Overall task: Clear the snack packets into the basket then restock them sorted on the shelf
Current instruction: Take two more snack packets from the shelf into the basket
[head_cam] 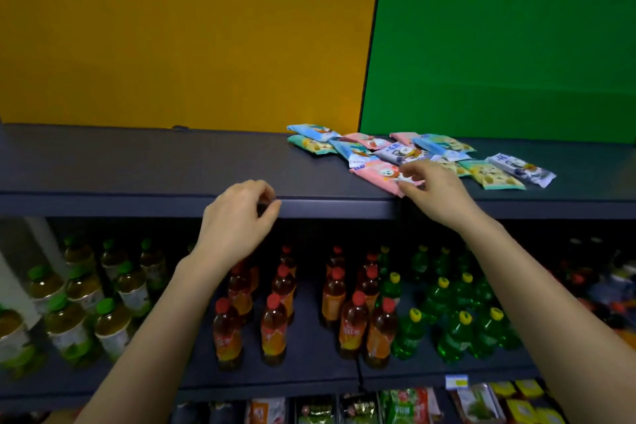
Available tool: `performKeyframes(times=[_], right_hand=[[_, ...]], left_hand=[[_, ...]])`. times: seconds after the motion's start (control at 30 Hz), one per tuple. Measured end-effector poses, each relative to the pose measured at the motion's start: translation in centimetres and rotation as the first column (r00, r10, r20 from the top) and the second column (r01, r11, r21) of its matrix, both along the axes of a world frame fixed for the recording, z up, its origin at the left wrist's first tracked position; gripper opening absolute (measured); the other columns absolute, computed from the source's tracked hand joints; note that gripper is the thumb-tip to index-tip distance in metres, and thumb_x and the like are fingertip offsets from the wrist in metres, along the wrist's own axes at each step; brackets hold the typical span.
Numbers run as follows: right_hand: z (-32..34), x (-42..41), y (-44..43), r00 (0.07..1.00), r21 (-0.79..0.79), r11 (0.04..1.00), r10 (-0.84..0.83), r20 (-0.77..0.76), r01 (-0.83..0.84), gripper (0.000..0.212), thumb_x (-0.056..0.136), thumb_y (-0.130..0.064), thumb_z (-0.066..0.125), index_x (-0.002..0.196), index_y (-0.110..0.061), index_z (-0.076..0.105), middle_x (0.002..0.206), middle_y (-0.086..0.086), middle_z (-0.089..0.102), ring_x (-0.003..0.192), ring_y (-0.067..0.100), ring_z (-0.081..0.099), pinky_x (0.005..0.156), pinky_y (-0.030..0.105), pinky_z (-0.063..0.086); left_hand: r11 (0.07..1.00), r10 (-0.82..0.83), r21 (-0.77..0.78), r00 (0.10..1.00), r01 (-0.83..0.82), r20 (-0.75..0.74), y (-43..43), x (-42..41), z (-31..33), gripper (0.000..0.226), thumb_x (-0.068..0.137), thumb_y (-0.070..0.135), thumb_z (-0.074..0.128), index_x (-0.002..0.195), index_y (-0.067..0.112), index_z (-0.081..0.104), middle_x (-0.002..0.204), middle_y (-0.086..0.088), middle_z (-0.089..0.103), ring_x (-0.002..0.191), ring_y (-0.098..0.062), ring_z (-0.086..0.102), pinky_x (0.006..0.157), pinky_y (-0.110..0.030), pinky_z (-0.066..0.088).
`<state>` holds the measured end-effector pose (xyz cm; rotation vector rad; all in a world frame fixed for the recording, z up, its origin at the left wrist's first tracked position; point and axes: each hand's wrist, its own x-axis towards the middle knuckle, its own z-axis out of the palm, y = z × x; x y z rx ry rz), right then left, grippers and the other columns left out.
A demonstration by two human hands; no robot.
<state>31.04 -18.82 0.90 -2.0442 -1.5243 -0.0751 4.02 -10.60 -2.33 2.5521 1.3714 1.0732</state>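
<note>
Several snack packets (406,151) in pink, blue, green and purple lie mixed in a loose pile on the dark top shelf (172,165), right of centre. My right hand (435,193) pinches the near corner of a pink packet (377,175) at the front of the pile. Left of the pile, my left hand (241,217) hovers at the shelf's front edge, fingers curled and holding nothing. No basket is in view.
Below the top shelf stand rows of bottles: green-capped tea bottles (79,303) at left, red-capped bottles (282,306) in the middle, green bottles with yellow caps (457,313) at right. More packaged goods (406,406) fill the lowest shelf. Orange and green wall panels rise behind.
</note>
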Motion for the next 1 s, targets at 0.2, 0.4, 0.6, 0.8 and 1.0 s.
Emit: performKeyframes(times=[0.2, 0.4, 0.6, 0.8, 1.0], right_hand=[[0.8, 2.1, 5.2, 0.996, -0.268, 0.961, -0.053, 0.075, 0.072, 0.057, 0.087, -0.051, 0.052, 0.133, -0.019, 0.046, 0.124, 0.015, 0.058, 0.112, 0.032, 0.053, 0.074, 0.029, 0.035], [1.6, 3.1, 7.4, 0.991, -0.468, 0.873, -0.125, 0.054, 0.136, 0.050, 0.068, -0.074, 0.057, 0.077, -0.025, 0.050, 0.095, 0.009, 0.050, 0.088, 0.026, 0.049, 0.056, 0.029, 0.032], [2.8, 5.2, 7.1, 0.971, -0.379, 0.925, -0.109, -0.211, 0.022, 0.033, 0.080, -0.048, 0.064, 0.077, -0.015, 0.060, 0.078, 0.001, 0.060, 0.079, 0.020, 0.052, 0.066, 0.030, 0.036], [1.8, 7.1, 8.9, 0.856, 0.026, 1.000, 0.009, -0.517, 0.005, 0.027, 0.079, -0.039, 0.069, 0.096, -0.019, 0.063, 0.101, 0.004, 0.071, 0.091, 0.022, 0.067, 0.090, 0.039, 0.052], [0.3, 6.0, 11.9, 0.767, 0.191, 0.975, 0.040, -0.640, 0.109, 0.037, 0.079, -0.034, 0.070, 0.107, -0.016, 0.054, 0.107, 0.006, 0.067, 0.096, 0.023, 0.066, 0.091, 0.046, 0.051]], left_hand=[[0.998, 0.039, -0.054, 0.998, -0.042, -0.046, 3.0, 2.3, 1.0, 0.019, 0.090, 0.036, 0.051, 0.099, 0.021, 0.060, 0.103, 0.003, 0.064, 0.100, -0.021, 0.057, 0.071, -0.031, 0.040], [0.992, 0.018, -0.125, 0.999, -0.024, -0.051, 5.9, 5.1, 1.9, 0.018, 0.089, 0.037, 0.052, 0.096, 0.023, 0.061, 0.096, 0.005, 0.063, 0.097, -0.021, 0.058, 0.073, -0.031, 0.042], [0.960, -0.007, -0.277, 0.991, -0.030, -0.131, 11.0, 8.4, 2.7, 0.027, 0.089, 0.038, 0.052, 0.101, 0.015, 0.059, 0.102, -0.001, 0.062, 0.103, -0.025, 0.055, 0.079, -0.032, 0.041], [0.896, 0.039, -0.428, 0.982, -0.117, -0.186, 17.0, 11.3, 3.9, 0.057, 0.095, 0.047, 0.037, 0.129, 0.001, 0.042, 0.134, -0.018, 0.049, 0.122, -0.034, 0.045, 0.093, -0.036, 0.039], [0.806, 0.169, -0.571, 0.985, -0.154, -0.027, 21.6, 14.0, 3.7, 0.085, 0.088, 0.065, 0.032, 0.143, 0.002, 0.026, 0.150, -0.017, 0.031, 0.137, -0.035, 0.029, 0.105, -0.042, 0.033]])
